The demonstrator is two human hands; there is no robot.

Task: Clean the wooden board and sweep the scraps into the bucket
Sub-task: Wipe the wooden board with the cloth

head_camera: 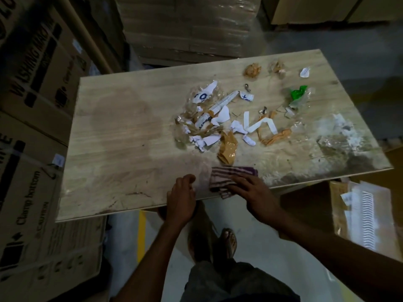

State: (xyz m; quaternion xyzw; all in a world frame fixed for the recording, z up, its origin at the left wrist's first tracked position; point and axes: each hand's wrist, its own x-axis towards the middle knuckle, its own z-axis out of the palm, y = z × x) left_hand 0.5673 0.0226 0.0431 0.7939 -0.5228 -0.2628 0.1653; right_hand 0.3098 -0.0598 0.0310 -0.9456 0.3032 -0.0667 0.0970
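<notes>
— Is the wooden board (130, 149) clean yet?
— No. I think the job has only just begun. A big heap of scraps (218, 120) lies in the middle and over to the right: white paper bits, brown tape (227, 147), clear plastic and one green scrap (297, 93). None of it is swept off.
— Where is the bucket?
— I cannot see it at all. It must be outside the picture.
— What are the hands doing?
— The right grip (250, 190) lies flat with straight fingers. It presses a purple striped cloth (231, 174) down at the near edge of the board and does not curl round it. The left grip (181, 199) rests on the same edge, just beside the cloth. Its fingers are loosely bent, and I can see nothing in it.
— Is any part wiped?
— The left half has a dark, wet-looking patch (122, 120), so maybe that part got a wipe. The right end has a white dusty smear (340, 136) and dark grime near the corner. That all needs doing.
— And the room?
— It is dim, like a storeroom. Big cardboard boxes (32, 94) stand to the left and a wrapped stack (189, 25) stands behind. Below is a grey floor (272, 253) with a yellow line (141, 232).
</notes>
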